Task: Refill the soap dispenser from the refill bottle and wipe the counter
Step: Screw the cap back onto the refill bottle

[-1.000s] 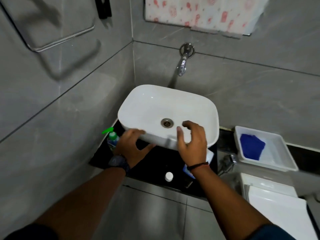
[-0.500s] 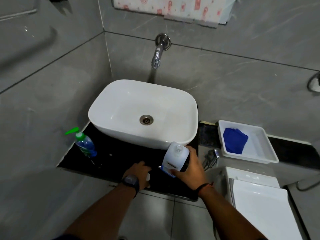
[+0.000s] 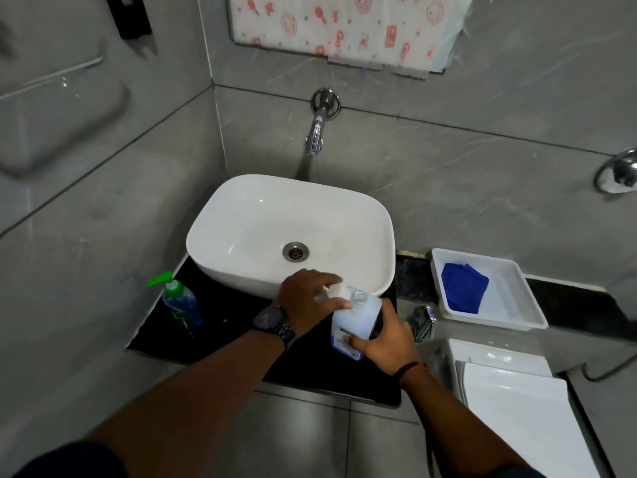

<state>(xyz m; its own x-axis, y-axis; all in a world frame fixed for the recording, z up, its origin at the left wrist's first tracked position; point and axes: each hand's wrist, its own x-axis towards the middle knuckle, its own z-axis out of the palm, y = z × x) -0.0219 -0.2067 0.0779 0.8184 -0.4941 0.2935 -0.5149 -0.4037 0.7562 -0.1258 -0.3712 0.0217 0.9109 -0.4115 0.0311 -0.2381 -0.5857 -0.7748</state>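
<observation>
My right hand grips the white refill bottle upright on the black counter, in front of the basin. The bottle's round mouth is uncovered. My left hand pinches the small white cap just left of that mouth, close beside it. The soap dispenser, a clear bottle of blue liquid with a green pump, stands at the counter's left end, apart from both hands. A folded blue cloth lies in a white tray to the right.
A white basin fills the counter's back, under a chrome wall tap. Grey tiled walls close in on the left and behind. A white toilet cistern stands low right, with a chrome hose fitting next to the counter's edge.
A second ago both hands were at the basin's front rim. My right hand then took the refill bottle; my left hand picked the white cap off the counter and raised it beside the bottle's mouth.
</observation>
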